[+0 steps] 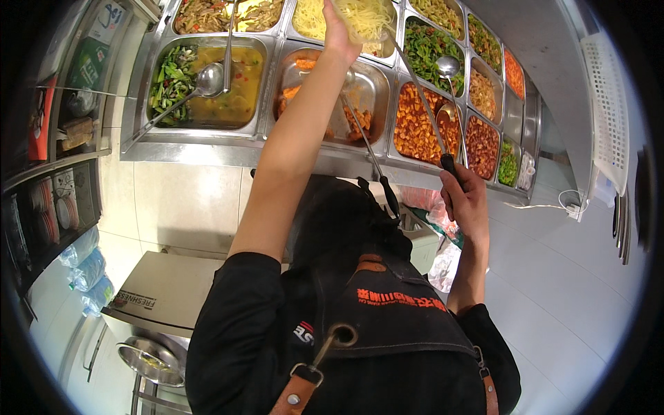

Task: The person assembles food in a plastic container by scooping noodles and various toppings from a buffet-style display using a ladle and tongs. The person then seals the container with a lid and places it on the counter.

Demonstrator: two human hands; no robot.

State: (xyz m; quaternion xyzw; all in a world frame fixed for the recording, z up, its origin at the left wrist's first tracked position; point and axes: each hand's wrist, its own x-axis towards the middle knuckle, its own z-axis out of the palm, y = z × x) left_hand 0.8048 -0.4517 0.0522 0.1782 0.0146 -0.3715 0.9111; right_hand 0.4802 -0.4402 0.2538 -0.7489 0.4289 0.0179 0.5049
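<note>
My left hand reaches far forward over the trays and grips the side of a clear plastic container, which has pale yellow shreds in it. Under and around it lies a steel tray of pale shredded food, perhaps potato. In my right hand is the black handle of a long metal serving spoon. Its shaft slants up to the container, and its head there is partly hidden. Below my left forearm a mostly bare steel tray holds a few orange-red pieces and another black-handled ladle.
A tray of greens and yellow broth with metal ladles stands at left. Diced red food with a spoon and chopped greens with a ladle are at right. A white perforated basket hangs beyond. A steel bowl sits lower left.
</note>
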